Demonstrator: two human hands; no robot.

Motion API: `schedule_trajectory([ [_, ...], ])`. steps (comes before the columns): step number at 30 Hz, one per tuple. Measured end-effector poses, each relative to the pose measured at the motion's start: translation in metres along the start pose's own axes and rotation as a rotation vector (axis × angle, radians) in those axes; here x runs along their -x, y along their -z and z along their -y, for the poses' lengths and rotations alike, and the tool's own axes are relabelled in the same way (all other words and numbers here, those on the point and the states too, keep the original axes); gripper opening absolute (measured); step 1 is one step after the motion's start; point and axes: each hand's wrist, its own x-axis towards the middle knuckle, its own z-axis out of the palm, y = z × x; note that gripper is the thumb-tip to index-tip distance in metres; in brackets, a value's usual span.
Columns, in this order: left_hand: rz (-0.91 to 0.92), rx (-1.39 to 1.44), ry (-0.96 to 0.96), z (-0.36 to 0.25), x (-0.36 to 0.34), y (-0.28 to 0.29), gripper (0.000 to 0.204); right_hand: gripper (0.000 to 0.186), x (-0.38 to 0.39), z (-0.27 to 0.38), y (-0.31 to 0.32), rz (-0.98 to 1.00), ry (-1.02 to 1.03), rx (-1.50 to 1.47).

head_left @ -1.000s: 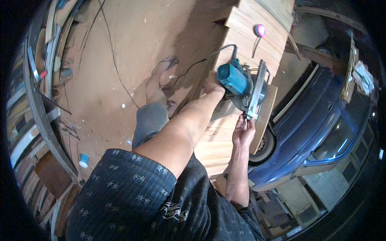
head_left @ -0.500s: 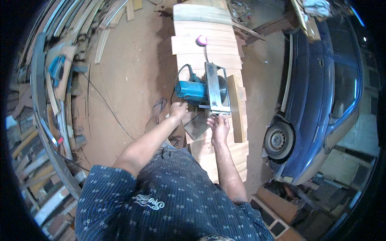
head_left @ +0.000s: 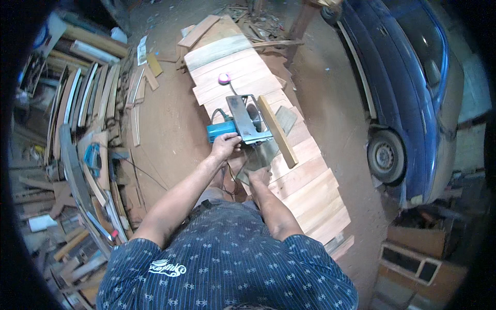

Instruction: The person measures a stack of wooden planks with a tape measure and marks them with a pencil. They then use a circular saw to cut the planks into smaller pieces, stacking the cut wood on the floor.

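Note:
An upturned teal circular saw (head_left: 221, 131) lies on a row of pale wooden boards (head_left: 310, 181), its metal base plate (head_left: 242, 117) facing up and the blade beside it. My left hand (head_left: 226, 145) is closed at the near edge of that base plate, thumb and fingers on its corner. Closer to me, my right hand (head_left: 260, 176) is closed at the near edge of a flat grey plate (head_left: 262, 155); its fingertips are partly hidden. Just right of the saw lies a narrow wooden batten (head_left: 278, 132).
A pink tape measure (head_left: 224, 78) sits on the boards beyond the saw, with a grey offcut (head_left: 285, 120) right of the batten. Stacked timber (head_left: 98, 93) and another teal power tool (head_left: 92, 157) are at left. A blue car (head_left: 398, 88) stands at right.
My left hand has moved from beside the motor to the base plate's edge. My right hand has left the base plate and come down to the grey plate. The whole view has turned.

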Motion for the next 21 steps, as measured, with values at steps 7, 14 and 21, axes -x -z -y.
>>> schedule_trajectory([
  [7, -0.046, 0.016, -0.016, 0.002, 0.009, -0.005, 0.037, 0.094, -0.032, -0.033, -0.011, 0.098, -0.026, -0.133],
  [14, -0.129, 0.038, -0.065, 0.011, 0.043, 0.0, 0.029, 0.062, -0.015, -0.018, -0.027, 0.063, 0.014, -0.511],
  [21, 0.013, -0.233, -0.194, 0.023, 0.128, -0.035, 0.027, 0.038, -0.031, -0.204, 0.072, -0.225, 0.454, -0.687],
])
